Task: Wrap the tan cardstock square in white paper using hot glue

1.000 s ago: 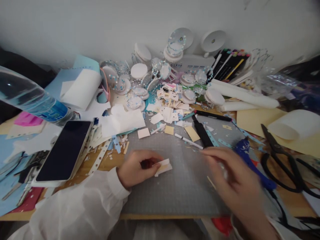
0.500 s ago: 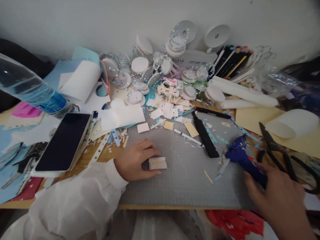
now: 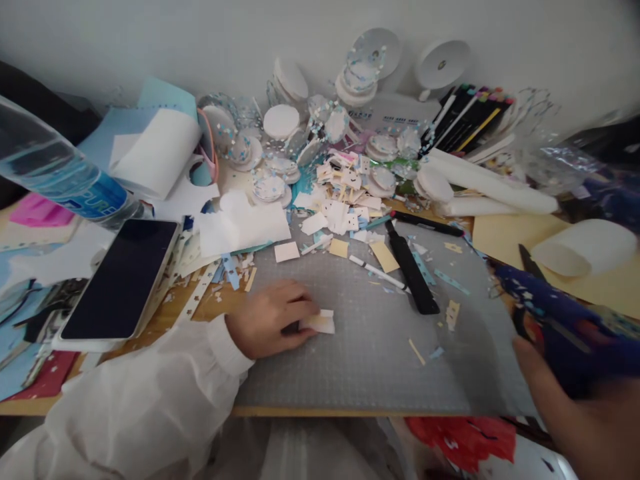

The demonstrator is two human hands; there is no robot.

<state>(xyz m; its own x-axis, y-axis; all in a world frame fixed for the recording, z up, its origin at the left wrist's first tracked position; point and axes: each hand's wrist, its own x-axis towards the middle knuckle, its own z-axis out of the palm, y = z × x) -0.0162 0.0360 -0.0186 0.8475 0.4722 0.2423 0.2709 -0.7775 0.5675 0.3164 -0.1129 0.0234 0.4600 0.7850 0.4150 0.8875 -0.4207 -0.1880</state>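
Note:
On the grey cutting mat (image 3: 370, 360), my left hand (image 3: 275, 319) has its fingers closed on a small folded paper piece (image 3: 324, 321), pale with a yellowish strip inside. Its right end sticks out past my fingertips. At the right edge, my right hand (image 3: 575, 413) is wrapped round a dark blue hot glue gun (image 3: 555, 313), lifted off the mat. Motion blurs the gun's rear and part of that hand. Between the hands lie a thin yellow strip (image 3: 417, 351) and a scrap of cut paper (image 3: 453, 315).
Behind the mat's middle lie a black cutter (image 3: 413, 270), a white pen (image 3: 379, 273) and a heap of paper cutouts (image 3: 340, 177). A phone (image 3: 123, 280) and a tilted water bottle (image 3: 60, 173) are at left. Paper rolls (image 3: 585, 247) lie at right.
My right hand has raised the glue gun off the mat and moved it to the right. My left fingers have closed in on the folded paper piece.

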